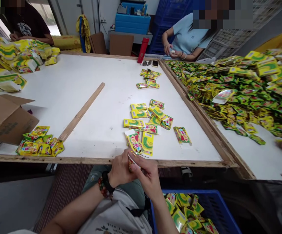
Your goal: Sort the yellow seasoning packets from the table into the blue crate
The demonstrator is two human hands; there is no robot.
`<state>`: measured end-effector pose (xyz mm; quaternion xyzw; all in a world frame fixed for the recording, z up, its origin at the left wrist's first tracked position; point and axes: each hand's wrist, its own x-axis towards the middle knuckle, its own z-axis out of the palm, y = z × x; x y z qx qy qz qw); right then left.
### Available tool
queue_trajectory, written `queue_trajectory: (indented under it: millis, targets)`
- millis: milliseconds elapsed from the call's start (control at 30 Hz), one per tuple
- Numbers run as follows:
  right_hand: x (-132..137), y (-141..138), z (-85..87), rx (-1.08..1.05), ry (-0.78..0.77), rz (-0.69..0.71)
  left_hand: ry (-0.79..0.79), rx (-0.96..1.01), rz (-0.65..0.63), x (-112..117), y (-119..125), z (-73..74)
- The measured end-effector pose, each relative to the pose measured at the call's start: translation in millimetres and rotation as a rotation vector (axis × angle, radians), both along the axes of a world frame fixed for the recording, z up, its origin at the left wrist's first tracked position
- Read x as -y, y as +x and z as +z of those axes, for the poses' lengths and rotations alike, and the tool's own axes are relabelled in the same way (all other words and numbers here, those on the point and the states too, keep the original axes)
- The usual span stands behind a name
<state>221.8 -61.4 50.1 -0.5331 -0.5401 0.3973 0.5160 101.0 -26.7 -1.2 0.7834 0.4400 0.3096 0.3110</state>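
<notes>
My left hand [120, 170] and my right hand [148, 175] meet just below the table's near edge, both closed on one small yellow-green packet [131, 162] held between them. Beads and a dark band sit on my left wrist. Directly above my hands, several more yellow-green packets [144, 122] lie scattered on the white table [82, 87]. One packet [182, 135] lies apart to the right of that group.
A blue crate [218, 211] with packets stands by my right knee. A wooden strip [82, 112] lies diagonally on the table. A cardboard box [6, 118] and packet piles [40, 143] sit left. A huge packet heap [248, 94] covers the right table. Two other people work at the far side.
</notes>
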Motion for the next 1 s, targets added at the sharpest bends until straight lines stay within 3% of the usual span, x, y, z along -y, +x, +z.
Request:
queue_trajectory:
  millis: [167, 400, 567, 733, 833, 900, 1000]
  targets:
    - [-9.5, -4.0, -3.6, -0.001, -0.07, -0.173, 0.01, 0.019, 0.009, -2.1, 1.6, 1.8]
    - [-18.9, -1.0, 7.7, -0.208, -0.241, -0.053, -0.004, 0.043, 0.094, -2.1, 4.7, 6.4]
    - [-7.9, -5.6, 2.3, -0.108, -0.15, 0.03, -0.038, 0.044, 0.122, -3.4, 5.7, 10.1]
    - [6.0, -12.9, -21.2, 0.036, -0.052, -0.184, -0.058, 0.021, 0.079, -4.2, 4.4, 8.4]
    - [6.9, -18.0, -25.8, 0.075, 0.029, -0.159, -0.065, 0.003, 0.059, -1.7, 4.0, 7.2]
    - [6.6, -16.6, -22.0, 0.09, 0.051, -0.135, -0.087, -0.045, 0.015, -1.8, 3.0, 11.7]
    - [18.4, 8.9, -13.1, 0.136, -0.006, -0.144, -0.062, -0.109, -0.248, -16.0, -0.9, 28.5]
